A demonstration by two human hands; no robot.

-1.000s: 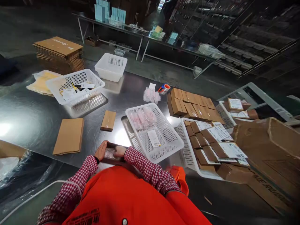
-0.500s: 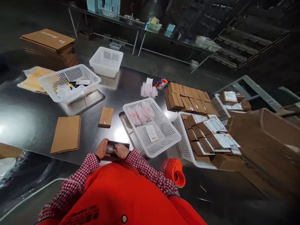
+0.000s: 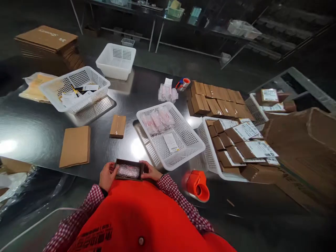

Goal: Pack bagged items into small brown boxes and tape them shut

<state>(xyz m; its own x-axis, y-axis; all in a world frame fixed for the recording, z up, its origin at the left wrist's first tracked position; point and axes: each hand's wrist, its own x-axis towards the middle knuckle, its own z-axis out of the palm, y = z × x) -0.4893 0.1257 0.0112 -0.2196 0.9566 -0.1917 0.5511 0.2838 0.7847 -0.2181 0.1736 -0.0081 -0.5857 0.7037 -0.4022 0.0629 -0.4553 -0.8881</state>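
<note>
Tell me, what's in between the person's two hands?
In the head view, an open cardboard box is between the left hand and the right hand, with a bubble-wrapped package inside it.

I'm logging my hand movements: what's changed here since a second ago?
Your right hand has moved from inside the open box to its right end, leaving the bubble-wrapped pack in view inside. Your left hand still holds the left end; the basket of pink packs stayed put.

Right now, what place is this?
Maybe a packing workplace: labelled brown cardboard boxes in a white plastic basket, stacked flat brown cardboard, and a plastic-wrapped bundle in an open brown cardboard box.
</note>
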